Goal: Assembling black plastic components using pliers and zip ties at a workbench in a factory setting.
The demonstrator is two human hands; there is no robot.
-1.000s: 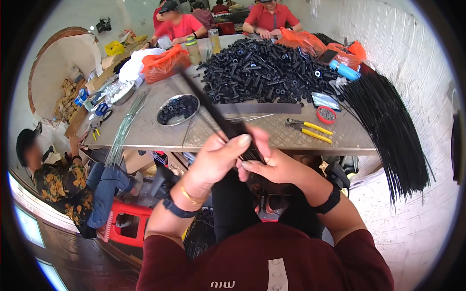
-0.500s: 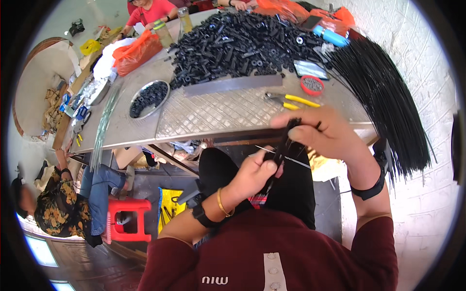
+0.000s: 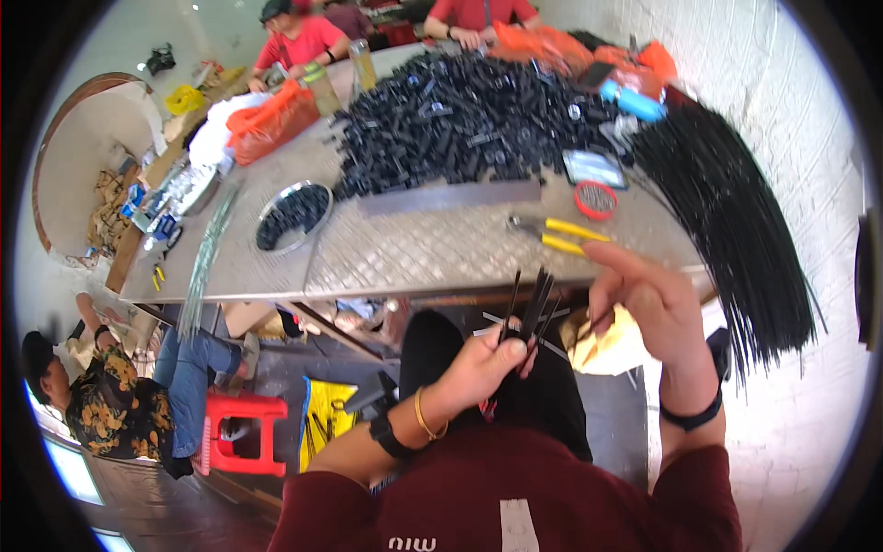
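My left hand (image 3: 486, 366) is closed round a small bundle of thin black rods (image 3: 533, 308), which stand up out of the fist at slightly different angles. Light, thin lines cross behind the bundle; whether they are held too I cannot tell. To the right, apart from the bundle, my right hand (image 3: 651, 308) has its index finger stretched toward the pliers and its other fingers bent. Something small and dark shows at those bent fingers, too little to name. Yellow-handled pliers (image 3: 561, 232) lie on the table just beyond my right hand.
A big heap of small black parts (image 3: 460, 120) covers the far table, behind a flat grey strip (image 3: 451, 198). Long black rods (image 3: 736, 221) hang over the right edge. A metal bowl (image 3: 328, 213), red dish (image 3: 594, 213) and clear rods (image 3: 207, 258) lie about. Other people sit around.
My right hand has drawn away from the bundle, down and to the right. The left hand keeps hold of the black rods, now spread more upright. The view has tilted up somewhat.
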